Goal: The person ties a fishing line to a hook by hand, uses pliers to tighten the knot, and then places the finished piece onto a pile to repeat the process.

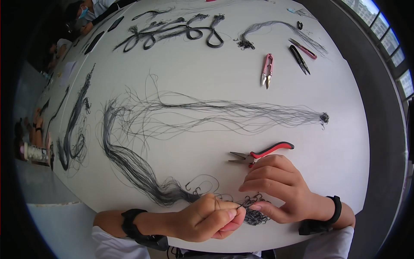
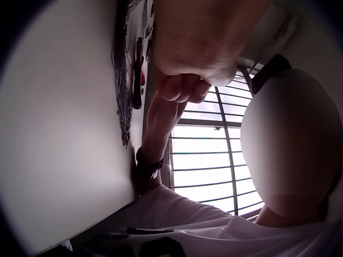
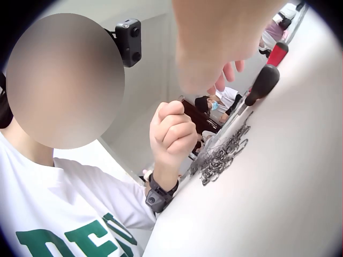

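Observation:
In the head view my left hand (image 1: 211,218) is curled, pinching a thin dark thread (image 1: 217,203) between thumb and index finger; a small dark piece, perhaps a hook, shows at its fingertips. Facing it, my right hand (image 1: 280,187) has its fingers loosely bent and apart, the thumb tip close to that dark piece; contact is unclear. Under and between the hands lies a pile of dark hooks (image 1: 258,216), also seen in the right wrist view as a tangled pile (image 3: 217,160). A long bundle of dark line (image 1: 136,170) runs from behind my left hand to the upper left.
Red-and-black pliers (image 1: 269,150) lie just beyond my right hand. Farther back are pink snips (image 1: 267,71), black snips (image 1: 299,59) and looped line bundles (image 1: 172,30). A spread bundle (image 1: 241,113) crosses mid-table; another (image 1: 75,125) lies left. People sit at the far left.

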The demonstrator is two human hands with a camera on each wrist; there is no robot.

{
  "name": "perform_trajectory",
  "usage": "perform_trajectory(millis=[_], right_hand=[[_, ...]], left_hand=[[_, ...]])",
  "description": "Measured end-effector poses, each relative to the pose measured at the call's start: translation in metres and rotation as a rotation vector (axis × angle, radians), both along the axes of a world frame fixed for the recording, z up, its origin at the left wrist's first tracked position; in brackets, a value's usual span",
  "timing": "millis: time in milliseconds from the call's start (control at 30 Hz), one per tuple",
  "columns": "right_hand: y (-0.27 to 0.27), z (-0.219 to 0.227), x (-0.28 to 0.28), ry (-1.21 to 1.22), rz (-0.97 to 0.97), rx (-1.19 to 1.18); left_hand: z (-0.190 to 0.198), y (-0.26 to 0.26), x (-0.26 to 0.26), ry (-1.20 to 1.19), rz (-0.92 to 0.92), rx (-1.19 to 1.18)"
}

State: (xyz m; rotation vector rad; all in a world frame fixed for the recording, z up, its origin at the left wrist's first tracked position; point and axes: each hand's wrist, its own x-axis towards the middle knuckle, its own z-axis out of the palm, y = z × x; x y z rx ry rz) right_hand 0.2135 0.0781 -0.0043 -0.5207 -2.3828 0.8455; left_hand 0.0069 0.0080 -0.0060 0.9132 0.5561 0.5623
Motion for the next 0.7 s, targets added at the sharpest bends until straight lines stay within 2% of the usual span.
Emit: perform_trajectory(millis=[67, 167, 400, 467, 500, 567, 700], right_hand=[[-0.001, -0.001, 0.001, 0.073, 0.117, -0.098], [-0.002, -0.004, 0.0, 0.112, 0.111, -0.023], [-0.005, 0.001, 0.002, 0.099, 0.087, 0.017], [-0.005, 0.003, 0.003, 0.096, 0.081, -0.151], [-0.006, 0.003, 0.005, 0.094, 0.077, -0.154], [-0.007, 0.003, 0.007, 0.067, 0.063, -0.436], [-0.01, -0.001, 0.007, 0.089, 0.039, -0.53]], left_hand=[[-0.001, -0.001, 0.001, -0.013, -0.016, 0.066], [0.009, 0.002, 0.005, 0.121, -0.058, 0.061], [0.004, 0.004, 0.004, 0.189, -0.119, 0.082], [-0.002, -0.001, 0.005, 0.184, 0.06, 0.157], [-0.004, -0.003, 0.007, 0.182, 0.056, 0.155], [-0.008, -0.007, 0.012, 0.314, 0.287, 0.291], [-0.008, -0.005, 0.011, 0.359, 0.298, 0.41]])
